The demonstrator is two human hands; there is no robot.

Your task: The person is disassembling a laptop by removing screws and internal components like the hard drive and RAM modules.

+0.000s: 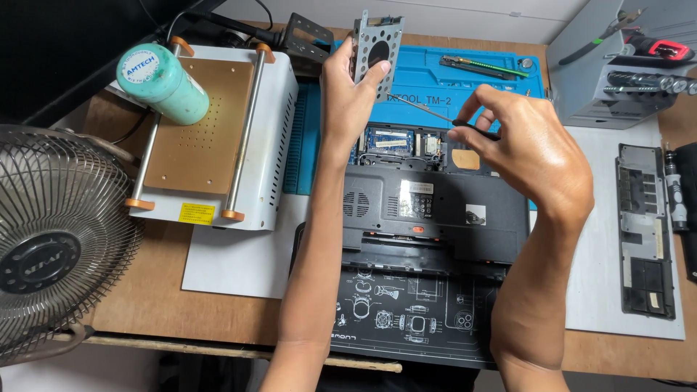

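Left hand [348, 98] fingers pinch the metal bracket [376, 49], lifted upright above the open laptop [435, 210], face toward the tool. Right hand [519, 145] fingers pinch the screwdriver [435, 115], tip just beside the bracket's lower edge.

— How do the arms lie?
— Both forearms rise from the near edge of the tabletop, bare, running almost side by side.
— And the left hand [348, 94]?
— Raised toward the far edge, back to the camera, fingers curled shut in a grip, thumb up.
— The right hand [526, 149]?
— Lower, wrist bent left, thumb and forefinger pinched together, the other fingers loosely arched.
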